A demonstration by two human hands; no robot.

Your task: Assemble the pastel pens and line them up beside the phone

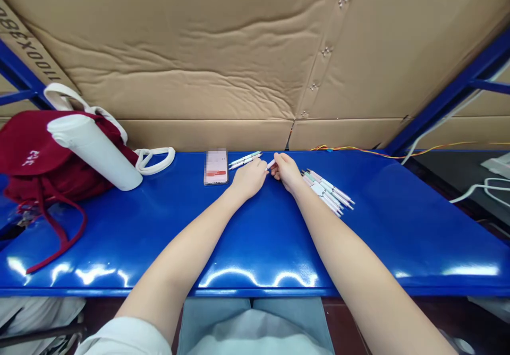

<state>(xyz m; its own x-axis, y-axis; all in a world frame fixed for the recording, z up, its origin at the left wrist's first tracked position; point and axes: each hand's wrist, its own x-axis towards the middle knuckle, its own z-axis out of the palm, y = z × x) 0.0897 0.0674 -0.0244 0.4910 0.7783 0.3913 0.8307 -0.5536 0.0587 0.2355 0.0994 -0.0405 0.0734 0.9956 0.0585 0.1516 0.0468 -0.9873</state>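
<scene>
A white pen (271, 163) spans the small gap between my two hands above the blue table (255, 227). My left hand (250, 177) is closed around the pen's left part, with the fingers mostly hidden behind its back. On the other end, my right hand (287, 171) pinches the pen between thumb and fingers. Behind my left hand lie a few slim pens (244, 160), side by side. Just right of my right wrist, a loose bundle of white, pink and green pens (329, 191) rests on the table, partly covered by the wrist.
Left of my hands lies a phone (215, 167) with its screen lit. A dark red bag (24, 142) and a leaning white bottle (95, 150) occupy the left end. Cardboard (239, 52) walls the back. Thin coloured wires (358, 148) run along the right rear edge.
</scene>
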